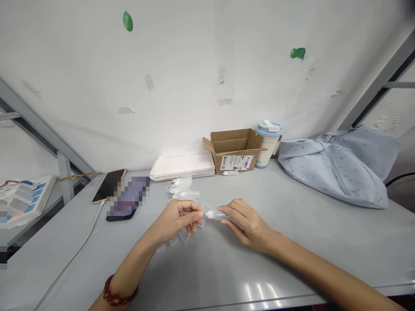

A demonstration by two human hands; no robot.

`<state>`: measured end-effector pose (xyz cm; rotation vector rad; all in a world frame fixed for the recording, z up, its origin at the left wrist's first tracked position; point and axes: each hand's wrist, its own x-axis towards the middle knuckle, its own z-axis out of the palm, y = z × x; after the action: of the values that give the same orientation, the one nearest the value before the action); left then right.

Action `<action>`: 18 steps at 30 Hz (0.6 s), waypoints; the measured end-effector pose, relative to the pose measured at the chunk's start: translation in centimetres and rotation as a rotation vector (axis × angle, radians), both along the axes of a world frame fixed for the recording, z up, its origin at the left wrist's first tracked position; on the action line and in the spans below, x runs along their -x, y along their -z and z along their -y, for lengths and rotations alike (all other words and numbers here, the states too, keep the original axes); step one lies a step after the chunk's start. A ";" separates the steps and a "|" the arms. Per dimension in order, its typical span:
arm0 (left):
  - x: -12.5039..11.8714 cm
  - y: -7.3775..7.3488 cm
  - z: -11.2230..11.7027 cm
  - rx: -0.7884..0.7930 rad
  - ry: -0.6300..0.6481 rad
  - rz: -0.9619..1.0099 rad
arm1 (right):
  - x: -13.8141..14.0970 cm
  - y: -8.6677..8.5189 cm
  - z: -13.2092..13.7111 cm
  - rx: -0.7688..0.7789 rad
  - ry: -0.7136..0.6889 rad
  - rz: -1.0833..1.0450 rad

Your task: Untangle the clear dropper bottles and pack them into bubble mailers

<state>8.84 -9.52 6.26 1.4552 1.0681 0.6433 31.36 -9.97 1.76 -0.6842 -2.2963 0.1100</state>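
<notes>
My left hand (180, 220) and my right hand (244, 222) meet over the middle of the grey table (292, 242). Between them is a small white plastic piece with a thin white cord (212, 214). The left fingers are curled and pinch its cord end. The right fingers are closed round its body. A little heap of similar white pieces with cords (182, 188) lies just behind my left hand. Small clear bits (181, 236) lie on the table under that hand.
A phone on a charging cable (108, 185) and a second dark phone (125, 203) lie at the left. Behind are a flat white stack (183, 166), an open cardboard box (233, 149), a lidded cup (268, 144) and a blue cloth bag (340, 166) at the right.
</notes>
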 end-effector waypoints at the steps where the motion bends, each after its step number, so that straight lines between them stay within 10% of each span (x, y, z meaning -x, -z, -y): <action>1: 0.5 -0.2 -0.2 -0.019 -0.008 -0.025 | -0.1 0.0 -0.2 -0.001 0.009 0.023; 7: 4.3 -1.6 -1.4 -0.108 -0.206 -0.121 | -2.4 0.5 -2.8 0.031 0.185 0.095; 18: 5.8 -1.0 -2.5 -0.070 -0.192 -0.329 | -3.3 -0.2 -9.8 0.079 0.522 0.438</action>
<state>3.05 -7.05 7.25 1.5657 1.4673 0.5920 34.69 -0.19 1.95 -1.4408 -2.4360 -0.2162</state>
